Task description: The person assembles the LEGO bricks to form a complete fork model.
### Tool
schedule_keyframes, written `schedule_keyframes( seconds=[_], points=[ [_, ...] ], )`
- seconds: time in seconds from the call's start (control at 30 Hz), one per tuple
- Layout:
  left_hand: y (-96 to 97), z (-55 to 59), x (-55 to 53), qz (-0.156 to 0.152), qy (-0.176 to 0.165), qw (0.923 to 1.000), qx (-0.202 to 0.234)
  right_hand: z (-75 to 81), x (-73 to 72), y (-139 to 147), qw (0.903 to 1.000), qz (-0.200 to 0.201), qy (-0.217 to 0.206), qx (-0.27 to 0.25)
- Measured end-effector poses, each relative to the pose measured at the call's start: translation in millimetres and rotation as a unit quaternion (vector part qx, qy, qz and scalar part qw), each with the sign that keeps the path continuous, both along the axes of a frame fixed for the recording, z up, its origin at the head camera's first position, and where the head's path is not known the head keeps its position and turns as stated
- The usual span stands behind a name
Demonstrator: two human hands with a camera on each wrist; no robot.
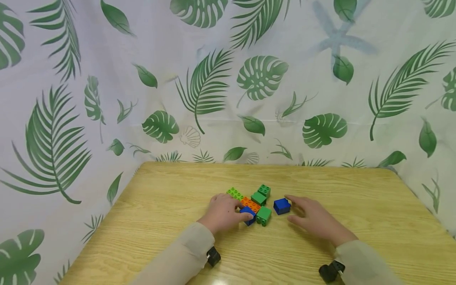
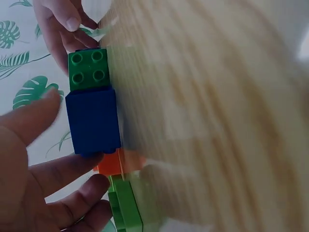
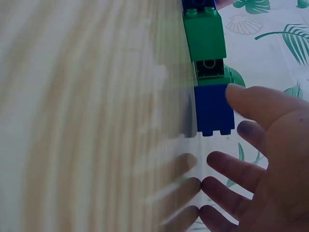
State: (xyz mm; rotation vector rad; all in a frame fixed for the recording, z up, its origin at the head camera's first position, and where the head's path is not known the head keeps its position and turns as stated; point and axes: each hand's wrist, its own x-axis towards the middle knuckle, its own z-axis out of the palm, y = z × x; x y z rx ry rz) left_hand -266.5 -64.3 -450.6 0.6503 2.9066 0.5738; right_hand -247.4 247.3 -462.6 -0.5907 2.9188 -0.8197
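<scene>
Flanking the blocks, two sleeves [image 1: 178, 257] enter from the near side, each with a black wrist unit [image 1: 213, 256].

Left hand [image 1: 223, 211]: fingers spread and loosely bent about the left blue block [image 1: 247, 215]. The left wrist view shows a gap at the thumb and the forefinger at the studded end; firm contact cannot be confirmed.

Right hand [image 1: 313, 217]: fingers parted, thumb and forefinger astride the corner of the right blue block [image 1: 282, 206]; whether either touches cannot be told. This block lies on its side, studs facing right, apart from the cluster.

The step in hand appears to be handling the two blue blocks. Recommended: set thumb and forefinger square on opposite faces, clear of the studs, before applying pressure.

The left blue block sits tight against the near green block [image 1: 263, 216] and the orange block [image 1: 250, 205]; a sideways push would likely disturb both. Beyond lie the lime block [image 1: 235, 193], the middle green block [image 1: 258, 198] and the rear green block [image 1: 264, 190].

Bare table [image 1: 256, 253] lies between the forearms and on both flanks. The far edge is well clear of the blocks; patterned cloth [image 1: 213, 146] hangs behind it.
</scene>
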Motion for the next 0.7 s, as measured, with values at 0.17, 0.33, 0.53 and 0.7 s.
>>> schedule_keyframes(
  seconds=[0.17,0.33,0.53,0.7],
  points=[
    [1.2,0.3,0.2,-0.024,-0.002,0.9996,0.015,-3.0,-6.4,-7,0.9996,-0.022,-0.018,0.005],
    [-0.9,-0.2,4.3,-0.069,-0.03,0.9965,0.036,-6.9,-11.0,-10,0.9994,-0.031,-0.011,0.005],
    [4.0,1.9,10.4,-0.098,-0.065,0.9918,0.051,-9.5,-15.9,-13,0.9992,-0.034,-0.023,-0.002],
    [9.8,2.6,13.0,-0.136,-0.098,0.9839,0.061,-11.8,-17.9,-12,0.9993,-0.032,-0.018,-0.001]
  ],
)
